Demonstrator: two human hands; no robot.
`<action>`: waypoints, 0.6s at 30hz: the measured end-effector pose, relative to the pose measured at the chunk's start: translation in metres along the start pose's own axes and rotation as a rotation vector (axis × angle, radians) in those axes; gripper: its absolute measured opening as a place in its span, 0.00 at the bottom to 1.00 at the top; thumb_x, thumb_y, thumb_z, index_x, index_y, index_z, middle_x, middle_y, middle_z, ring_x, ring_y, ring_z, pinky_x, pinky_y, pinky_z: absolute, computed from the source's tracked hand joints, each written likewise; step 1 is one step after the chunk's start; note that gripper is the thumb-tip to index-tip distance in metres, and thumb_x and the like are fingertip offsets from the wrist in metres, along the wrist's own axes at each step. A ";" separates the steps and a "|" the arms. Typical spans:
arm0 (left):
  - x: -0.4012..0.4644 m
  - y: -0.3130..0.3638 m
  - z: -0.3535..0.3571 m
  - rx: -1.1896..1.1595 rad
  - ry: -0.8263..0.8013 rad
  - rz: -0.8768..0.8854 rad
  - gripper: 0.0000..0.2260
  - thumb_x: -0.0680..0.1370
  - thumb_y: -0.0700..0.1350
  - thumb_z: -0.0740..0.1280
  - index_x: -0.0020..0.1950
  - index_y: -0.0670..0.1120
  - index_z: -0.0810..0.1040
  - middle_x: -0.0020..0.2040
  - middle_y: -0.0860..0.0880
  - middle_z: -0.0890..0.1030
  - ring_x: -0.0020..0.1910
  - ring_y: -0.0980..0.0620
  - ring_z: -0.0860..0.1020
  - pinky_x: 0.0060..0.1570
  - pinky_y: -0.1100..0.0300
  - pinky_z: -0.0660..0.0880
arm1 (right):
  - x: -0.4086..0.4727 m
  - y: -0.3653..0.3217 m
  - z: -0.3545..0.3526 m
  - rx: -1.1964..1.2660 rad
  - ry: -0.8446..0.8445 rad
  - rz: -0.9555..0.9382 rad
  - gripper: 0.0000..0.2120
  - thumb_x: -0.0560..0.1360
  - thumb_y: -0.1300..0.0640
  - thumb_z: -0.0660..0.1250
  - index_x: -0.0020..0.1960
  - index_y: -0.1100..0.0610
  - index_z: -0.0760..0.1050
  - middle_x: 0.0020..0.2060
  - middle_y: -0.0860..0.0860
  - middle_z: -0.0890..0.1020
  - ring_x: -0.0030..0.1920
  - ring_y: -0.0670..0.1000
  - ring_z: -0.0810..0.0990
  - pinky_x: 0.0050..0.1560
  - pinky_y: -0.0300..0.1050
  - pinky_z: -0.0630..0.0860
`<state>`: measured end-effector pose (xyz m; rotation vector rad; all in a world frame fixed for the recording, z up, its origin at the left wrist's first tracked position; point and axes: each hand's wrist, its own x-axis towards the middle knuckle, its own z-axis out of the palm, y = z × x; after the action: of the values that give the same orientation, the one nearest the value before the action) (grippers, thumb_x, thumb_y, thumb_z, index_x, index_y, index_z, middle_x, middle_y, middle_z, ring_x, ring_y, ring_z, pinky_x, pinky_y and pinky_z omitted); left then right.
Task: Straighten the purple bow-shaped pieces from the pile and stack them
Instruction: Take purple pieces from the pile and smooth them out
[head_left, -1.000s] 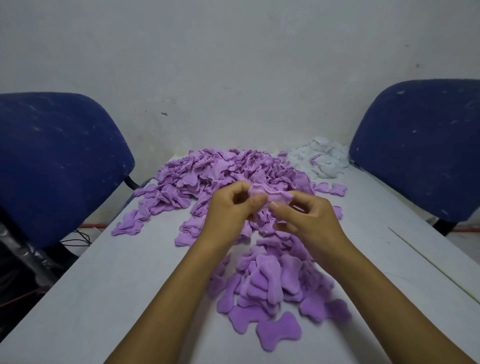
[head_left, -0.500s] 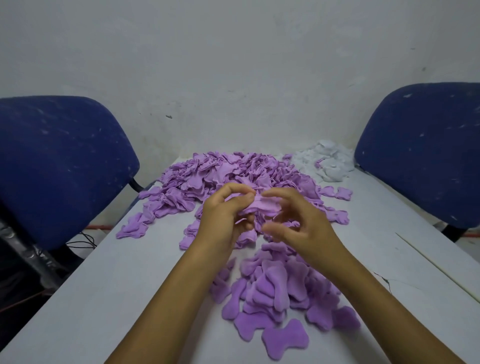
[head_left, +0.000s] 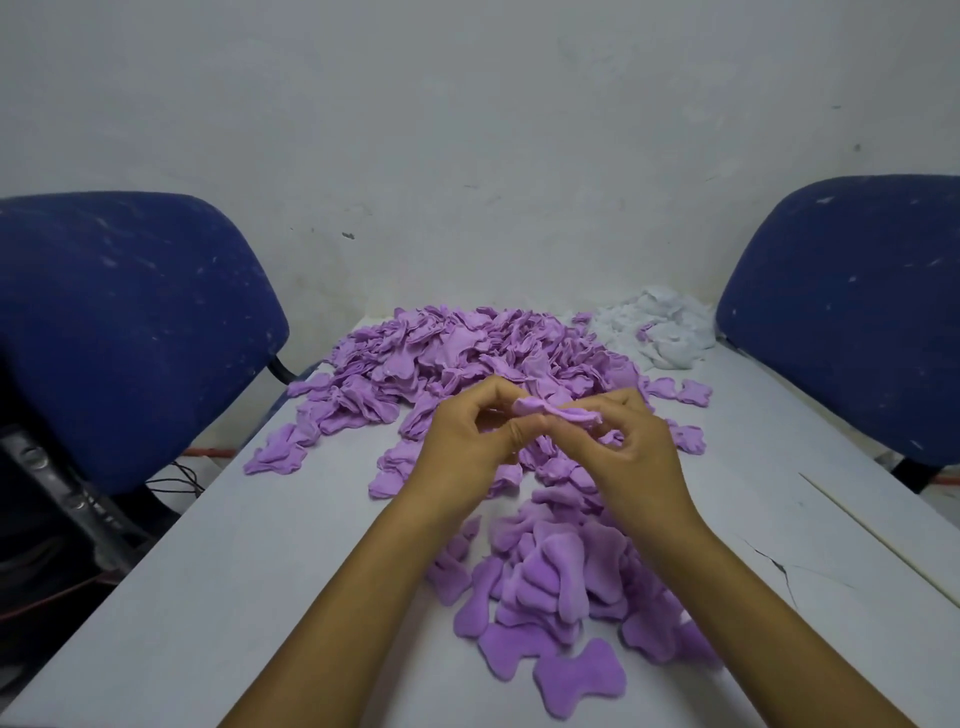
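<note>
A: Hands?
B: Both up over the desk (head_left: 218, 561), above the gap between the two purple heaps. Left hand (head_left: 462, 447) and right hand (head_left: 636, 457) are each pinched shut on the same purple bow-shaped piece (head_left: 558, 413), one hand per end. The piece sits crumpled and roughly level between the fingertips, clear of the desk.

A: The pile?
B: Big loose pile (head_left: 467, 358) of purple pieces at the far end of the desk, by the wall (head_left: 467, 130). Pieces are curled and overlapping. A few strays lie off its edges, left and right.

A: The stack?
B: Near heap of flattened pieces (head_left: 556, 587), just under the forearms, toward the near edge. It's more a spread of overlapping pieces than a tidy column. One flat bow piece (head_left: 576, 680) lies at its front, touching the heap's edge.

A: Anything else?
B: White fabric scraps (head_left: 660, 332) at the far right corner, beside the purple pile, with a bit of purple mixed in. Blue chair (head_left: 130, 322) left of the desk, another blue chair (head_left: 852, 312) on the right. Thin crack (head_left: 774, 564) in the desk surface near the right forearm. Cables on the floor under the left chair.
</note>
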<state>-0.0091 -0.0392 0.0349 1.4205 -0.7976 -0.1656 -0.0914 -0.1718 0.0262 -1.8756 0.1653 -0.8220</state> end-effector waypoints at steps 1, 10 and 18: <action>0.000 0.000 0.000 -0.012 0.007 -0.010 0.04 0.70 0.44 0.73 0.41 0.48 0.79 0.35 0.54 0.80 0.37 0.56 0.77 0.36 0.64 0.74 | -0.001 0.000 0.001 0.006 0.004 0.036 0.03 0.69 0.48 0.74 0.39 0.46 0.81 0.49 0.54 0.75 0.50 0.46 0.76 0.46 0.27 0.71; 0.006 -0.002 0.005 -0.099 0.211 -0.071 0.10 0.76 0.32 0.68 0.37 0.43 0.76 0.31 0.45 0.74 0.24 0.53 0.72 0.26 0.63 0.71 | -0.005 -0.011 0.015 0.728 -0.376 0.422 0.21 0.72 0.45 0.67 0.56 0.60 0.81 0.49 0.54 0.82 0.50 0.51 0.80 0.50 0.45 0.77; 0.011 -0.003 0.005 -0.096 0.198 0.040 0.11 0.77 0.33 0.66 0.37 0.44 0.74 0.29 0.52 0.72 0.26 0.56 0.69 0.27 0.64 0.70 | 0.002 -0.011 -0.005 0.940 -0.651 0.402 0.11 0.72 0.48 0.72 0.43 0.56 0.82 0.32 0.50 0.74 0.33 0.47 0.69 0.35 0.40 0.66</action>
<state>-0.0033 -0.0499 0.0365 1.3074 -0.6457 -0.0313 -0.0960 -0.1716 0.0374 -1.0624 -0.2212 0.0526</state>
